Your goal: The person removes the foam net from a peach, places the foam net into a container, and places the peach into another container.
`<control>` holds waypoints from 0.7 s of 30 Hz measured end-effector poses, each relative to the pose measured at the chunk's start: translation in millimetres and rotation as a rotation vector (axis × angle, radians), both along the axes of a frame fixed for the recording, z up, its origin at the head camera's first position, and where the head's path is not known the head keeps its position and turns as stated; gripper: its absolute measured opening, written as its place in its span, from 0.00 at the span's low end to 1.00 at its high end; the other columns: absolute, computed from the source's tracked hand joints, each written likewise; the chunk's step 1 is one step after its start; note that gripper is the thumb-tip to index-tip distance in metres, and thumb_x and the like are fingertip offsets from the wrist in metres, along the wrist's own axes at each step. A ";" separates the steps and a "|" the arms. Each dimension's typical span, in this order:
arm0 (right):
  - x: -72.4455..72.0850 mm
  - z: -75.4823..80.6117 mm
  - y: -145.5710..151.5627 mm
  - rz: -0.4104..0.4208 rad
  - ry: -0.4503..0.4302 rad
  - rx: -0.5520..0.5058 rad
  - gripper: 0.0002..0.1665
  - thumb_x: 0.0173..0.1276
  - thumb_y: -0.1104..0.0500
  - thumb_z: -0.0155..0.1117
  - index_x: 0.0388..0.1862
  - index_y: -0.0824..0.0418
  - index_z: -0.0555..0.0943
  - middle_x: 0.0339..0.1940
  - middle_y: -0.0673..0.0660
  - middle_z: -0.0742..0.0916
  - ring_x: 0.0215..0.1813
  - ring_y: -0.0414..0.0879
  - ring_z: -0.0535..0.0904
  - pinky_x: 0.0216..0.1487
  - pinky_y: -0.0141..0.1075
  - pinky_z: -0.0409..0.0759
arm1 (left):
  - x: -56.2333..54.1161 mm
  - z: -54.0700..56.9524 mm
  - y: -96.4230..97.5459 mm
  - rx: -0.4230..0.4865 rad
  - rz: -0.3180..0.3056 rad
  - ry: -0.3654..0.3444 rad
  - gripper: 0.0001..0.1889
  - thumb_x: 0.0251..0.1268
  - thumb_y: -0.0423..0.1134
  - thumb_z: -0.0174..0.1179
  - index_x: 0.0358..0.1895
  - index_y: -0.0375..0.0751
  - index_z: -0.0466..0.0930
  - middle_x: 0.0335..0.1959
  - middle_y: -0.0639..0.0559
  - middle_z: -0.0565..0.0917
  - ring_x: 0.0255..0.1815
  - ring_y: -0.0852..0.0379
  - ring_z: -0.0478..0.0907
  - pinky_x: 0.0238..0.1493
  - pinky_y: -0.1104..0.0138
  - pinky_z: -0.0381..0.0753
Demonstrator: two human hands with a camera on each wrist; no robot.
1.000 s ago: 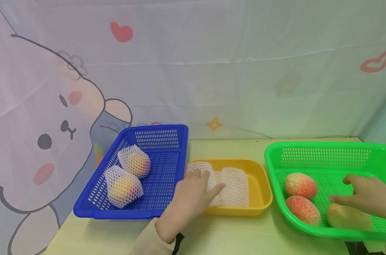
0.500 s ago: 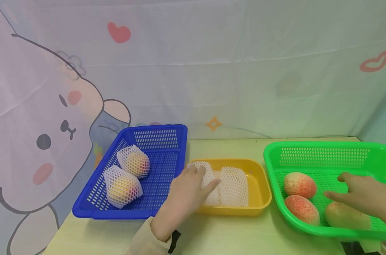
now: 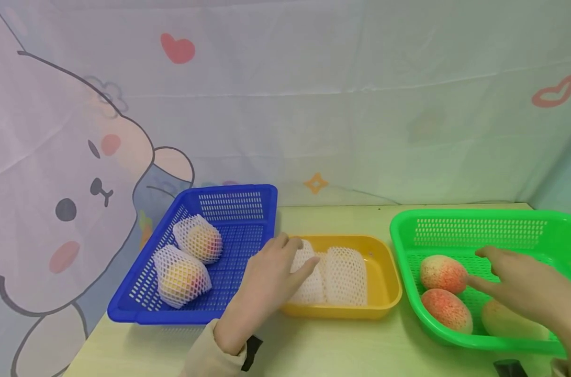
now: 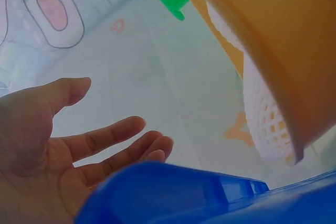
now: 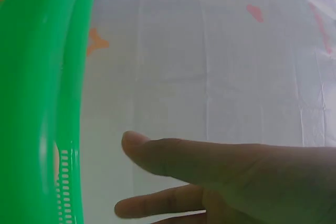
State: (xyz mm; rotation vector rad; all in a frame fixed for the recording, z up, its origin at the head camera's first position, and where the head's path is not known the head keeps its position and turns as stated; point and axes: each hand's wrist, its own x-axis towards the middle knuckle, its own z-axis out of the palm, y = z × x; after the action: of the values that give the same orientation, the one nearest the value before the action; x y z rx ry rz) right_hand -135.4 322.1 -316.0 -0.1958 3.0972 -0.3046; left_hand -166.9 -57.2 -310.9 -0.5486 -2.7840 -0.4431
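My left hand [image 3: 265, 277] is held over the left end of a yellow tray [image 3: 384, 277], fingers loosely bent with nothing in them. In that tray lie white foam net sleeves [image 3: 345, 276]; the hand partly covers the leftmost one. My right hand [image 3: 532, 285] hovers inside a green basket [image 3: 473, 213], thumb and fingers spread and holding nothing. Below it is a pale yellow oval fruit [image 3: 508, 320], partly covered by the hand. Two speckled red-and-yellow fruits, an upper one [image 3: 443, 274] and a lower one [image 3: 447, 311], sit at the basket's left, the thumb tip overlapping the upper.
At the left stands a blue basket [image 3: 172, 317] holding two net-wrapped fruits, one behind [image 3: 205, 242] and one in front [image 3: 183, 280]. All three containers rest on a light tabletop [image 3: 323, 348]. A printed cloth [image 3: 285, 104] hangs behind.
My left hand has drawn back slightly to the left, off the leftmost net sleeve. My right hand has shifted left over the green basket, toward the two red-and-yellow fruits.
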 end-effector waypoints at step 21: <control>2.5 6.0 -52.3 0.026 0.166 -0.088 0.37 0.69 0.33 0.51 0.63 0.58 0.71 0.59 0.62 0.80 0.44 0.52 0.83 0.36 0.49 0.79 | -2.1 -10.0 -29.7 0.003 0.017 0.211 0.17 0.63 0.51 0.61 0.47 0.42 0.80 0.33 0.52 0.76 0.30 0.57 0.71 0.21 0.72 0.66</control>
State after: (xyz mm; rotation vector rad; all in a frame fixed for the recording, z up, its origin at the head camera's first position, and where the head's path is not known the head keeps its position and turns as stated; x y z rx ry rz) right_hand -132.8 269.8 -310.0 -0.2768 3.2438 -0.4458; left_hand -168.9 -86.9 -320.9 -0.5380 -2.5841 -0.3633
